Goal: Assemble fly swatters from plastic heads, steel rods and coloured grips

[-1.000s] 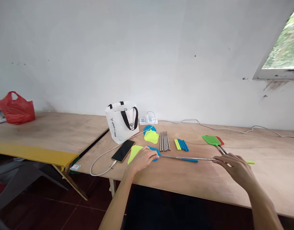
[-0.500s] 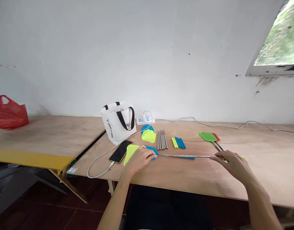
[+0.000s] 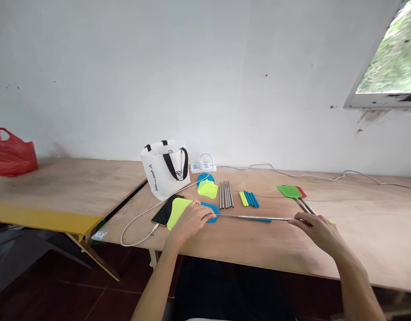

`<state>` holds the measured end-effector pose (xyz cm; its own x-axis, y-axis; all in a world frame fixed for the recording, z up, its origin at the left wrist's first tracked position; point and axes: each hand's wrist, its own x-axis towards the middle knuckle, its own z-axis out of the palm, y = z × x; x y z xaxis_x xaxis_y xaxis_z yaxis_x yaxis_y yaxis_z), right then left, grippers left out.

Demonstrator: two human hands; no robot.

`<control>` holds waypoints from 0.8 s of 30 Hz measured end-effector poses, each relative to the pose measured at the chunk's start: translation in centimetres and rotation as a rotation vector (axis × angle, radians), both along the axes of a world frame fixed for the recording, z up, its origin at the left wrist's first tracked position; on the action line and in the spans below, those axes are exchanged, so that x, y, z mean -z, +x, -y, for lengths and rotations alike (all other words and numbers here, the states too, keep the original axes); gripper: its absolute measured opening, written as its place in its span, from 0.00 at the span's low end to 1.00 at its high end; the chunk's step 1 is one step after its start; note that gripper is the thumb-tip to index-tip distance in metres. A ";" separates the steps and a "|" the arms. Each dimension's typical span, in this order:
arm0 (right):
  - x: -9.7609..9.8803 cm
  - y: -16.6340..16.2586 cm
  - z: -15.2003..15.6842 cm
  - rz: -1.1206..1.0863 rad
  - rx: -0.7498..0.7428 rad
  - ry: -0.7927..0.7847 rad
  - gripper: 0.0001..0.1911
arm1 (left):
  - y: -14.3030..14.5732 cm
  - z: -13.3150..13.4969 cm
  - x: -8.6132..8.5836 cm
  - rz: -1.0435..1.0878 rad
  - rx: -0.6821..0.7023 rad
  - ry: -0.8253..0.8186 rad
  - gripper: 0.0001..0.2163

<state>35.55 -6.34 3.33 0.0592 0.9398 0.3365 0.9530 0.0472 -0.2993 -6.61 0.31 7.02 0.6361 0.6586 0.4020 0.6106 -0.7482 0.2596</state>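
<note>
Change: since half a second earlier both hands have kept their places on the rod, while the yellow-green mesh head now overlaps the phone's corner.
Left hand: left hand (image 3: 188,220) lies fingers together, pressed flat over the blue plastic mesh swatter head (image 3: 210,211) and the edge of the yellow-green plastic mesh swatter head (image 3: 176,211).
Right hand: right hand (image 3: 317,229) pinches the far end of the thin extended silver metal rod (image 3: 255,217), fingertips closed on it.
Rod position: it runs level across the plywood table (image 3: 225,240) from the blue head under the left hand to the right hand, a blue grip sleeve (image 3: 260,220) lying along it midway.
Count, loose heads: two more behind, one yellow-green (image 3: 207,189) lying on one blue (image 3: 205,178).
Count, short rods: a row of about five short silver metal rods (image 3: 226,200), laid side by side.
Count, sleeves: roughly six short plastic sleeves (image 3: 248,199), two yellow-green and about four blue.
Count, finished swatters: two, a green swatter (image 3: 289,191) lying over a red swatter (image 3: 302,192), near the right hand.
Surroundings: black smartphone (image 3: 162,213) on a white cable (image 3: 134,225); white tote bag with black straps (image 3: 165,169); white power strip (image 3: 203,167); red plastic bag (image 3: 11,152) on the far table.
</note>
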 end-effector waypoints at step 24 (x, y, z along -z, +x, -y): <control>0.7 -11.2 -0.9 0.146 -0.332 0.144 0.26 | 4.4 1.4 1.6 -0.159 0.099 0.023 0.17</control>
<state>24.39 -5.40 2.59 -0.2982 0.8424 0.4489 0.9111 0.3914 -0.1294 -2.17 -1.05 5.40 0.7539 0.5817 0.3053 0.5660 -0.8110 0.1477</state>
